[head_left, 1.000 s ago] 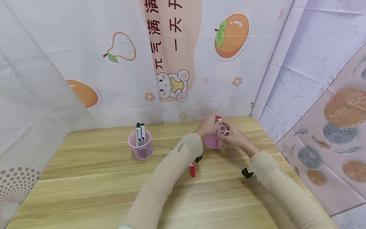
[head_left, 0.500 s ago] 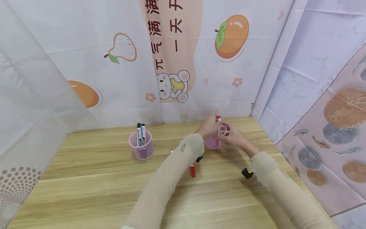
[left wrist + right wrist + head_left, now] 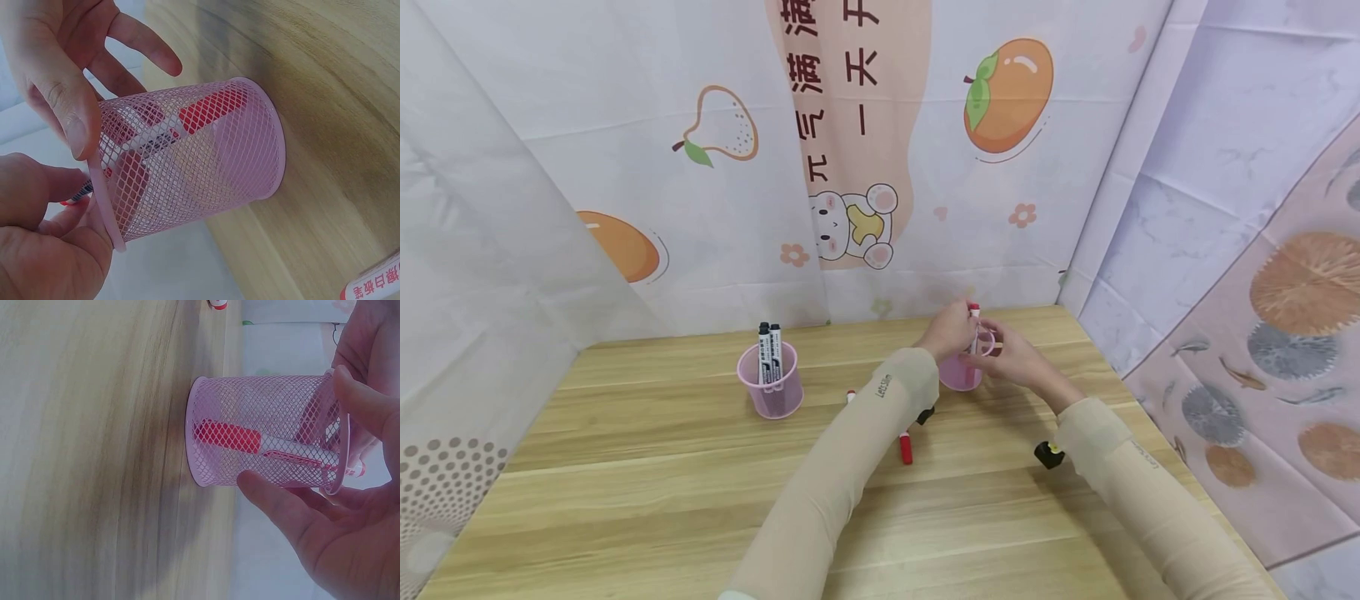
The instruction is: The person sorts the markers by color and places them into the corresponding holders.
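Observation:
At the table's back right stands a pink mesh pen cup (image 3: 961, 374) with a red whiteboard marker (image 3: 973, 337) upright but slanted inside it. The marker's red cap (image 3: 228, 436) is down near the cup's bottom. My left hand (image 3: 950, 331) pinches the marker's upper end at the mouth of the cup; some of those fingers are hidden in the head view. From the other side, my right hand (image 3: 1013, 358) holds the cup, its thumb (image 3: 362, 403) over the rim and a finger (image 3: 275, 500) against the mesh wall.
A second pink mesh cup (image 3: 777, 398) holds several black-capped markers (image 3: 770, 354) to the left. Red markers lie on the wooden table (image 3: 647, 483), partly hidden by my left forearm; one red cap (image 3: 906, 450) shows beside it. Printed curtains (image 3: 880, 287) hang along the table's back edge.
My left forearm has shifted very slightly to the right. Both hands stay at the cup, and the marker looks nearly unmoved.

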The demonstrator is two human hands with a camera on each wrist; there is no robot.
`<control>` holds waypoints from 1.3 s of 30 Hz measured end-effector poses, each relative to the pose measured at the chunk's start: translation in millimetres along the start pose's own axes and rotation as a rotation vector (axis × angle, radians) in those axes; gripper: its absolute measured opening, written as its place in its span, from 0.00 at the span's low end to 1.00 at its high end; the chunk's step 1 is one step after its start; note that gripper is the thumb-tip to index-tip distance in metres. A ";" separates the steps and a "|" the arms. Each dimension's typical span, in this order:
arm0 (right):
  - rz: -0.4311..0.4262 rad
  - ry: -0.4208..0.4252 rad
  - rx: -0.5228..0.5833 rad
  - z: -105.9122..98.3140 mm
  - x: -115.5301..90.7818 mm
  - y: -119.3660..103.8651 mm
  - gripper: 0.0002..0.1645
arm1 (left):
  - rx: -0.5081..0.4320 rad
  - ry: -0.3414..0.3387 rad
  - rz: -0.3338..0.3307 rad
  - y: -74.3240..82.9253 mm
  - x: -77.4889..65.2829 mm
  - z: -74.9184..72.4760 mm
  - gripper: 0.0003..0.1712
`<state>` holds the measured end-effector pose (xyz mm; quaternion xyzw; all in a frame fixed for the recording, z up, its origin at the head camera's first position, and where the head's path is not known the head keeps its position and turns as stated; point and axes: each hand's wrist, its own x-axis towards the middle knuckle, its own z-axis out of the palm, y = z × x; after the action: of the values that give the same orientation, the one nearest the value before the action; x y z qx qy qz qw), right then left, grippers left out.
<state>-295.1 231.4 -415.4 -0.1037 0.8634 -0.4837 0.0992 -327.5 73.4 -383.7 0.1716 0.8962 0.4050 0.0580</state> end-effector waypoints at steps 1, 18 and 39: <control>-0.001 0.000 -0.002 0.0 0.1 0.0 0.58 | 0.000 0.001 -0.002 0.0 0.2 0.0 0.18; 0.006 -0.031 0.044 -1.1 -3.0 -3.7 0.58 | -0.031 0.002 -0.031 5.4 -3.7 -4.7 0.22; 0.008 -0.018 0.017 0.2 -3.3 -2.8 0.58 | -0.102 0.016 -0.054 4.2 -9.4 -9.3 0.22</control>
<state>-291.7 230.7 -412.8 -0.1035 0.8588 -0.4895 0.1098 -319.8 66.0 -374.7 0.1409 0.8792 0.4496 0.0706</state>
